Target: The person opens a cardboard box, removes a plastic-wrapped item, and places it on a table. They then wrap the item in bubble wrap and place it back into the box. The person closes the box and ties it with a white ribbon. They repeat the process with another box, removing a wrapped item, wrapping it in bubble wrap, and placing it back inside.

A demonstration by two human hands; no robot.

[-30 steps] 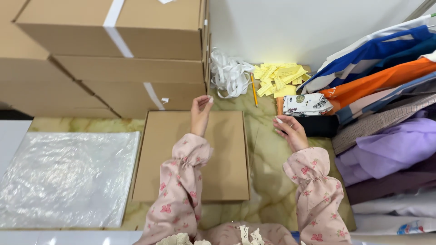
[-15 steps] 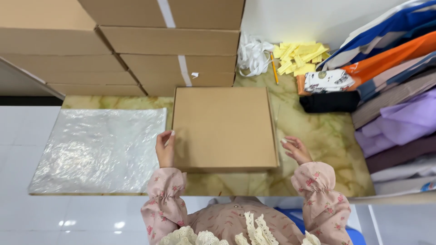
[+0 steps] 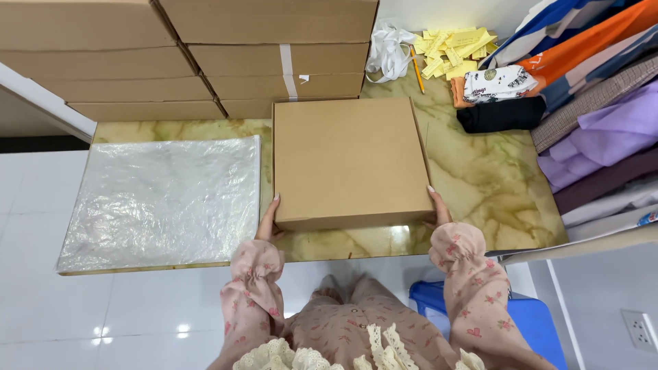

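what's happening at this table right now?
A person in a pink floral top holds a closed flat cardboard box by its near corners, left hand at one corner and right hand at the other. The box lies flat on a marbled table. A sheet of clear plastic bags lies to its left, stacked cardboard cartons stand behind it, and folded fabrics plus yellow paper slips sit to the right.
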